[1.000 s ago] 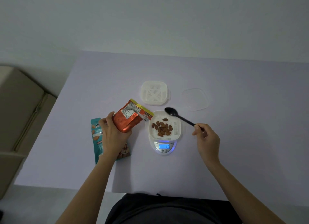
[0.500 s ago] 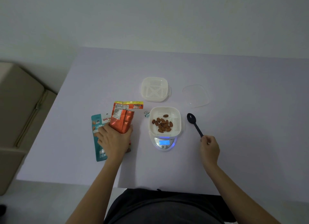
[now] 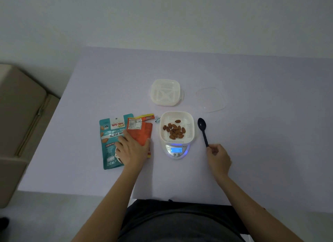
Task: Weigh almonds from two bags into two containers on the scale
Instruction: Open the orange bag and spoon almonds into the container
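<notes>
My left hand [image 3: 132,149] lies flat over the near end of the orange bag [image 3: 139,131], fingers spread and not curled round it. That bag rests on the teal bag [image 3: 110,139]. Both run lengthwise from the near edge of the table [image 3: 270,151] toward the far one, mouths away from me. My right hand [image 3: 219,158] pinches the tail of the spoon [image 3: 203,131], which points the same way, bowl outward, just right of the scale [image 3: 176,150].

The almonds [image 3: 173,130] sit in the container [image 3: 177,127] on the scale, squarely between my hands (the display seems to read 18). I take this portion as done, so the swap comes next. The empty container [image 3: 165,92] lies straight beyond the scale toward the far edge, a shade left of it, so my left hand has the shorter reach. A lid [image 3: 210,99] lies to that container's right. The table is open toward the right edge for parking the full one, while a small clip [image 3: 157,118] crowds its left side.
</notes>
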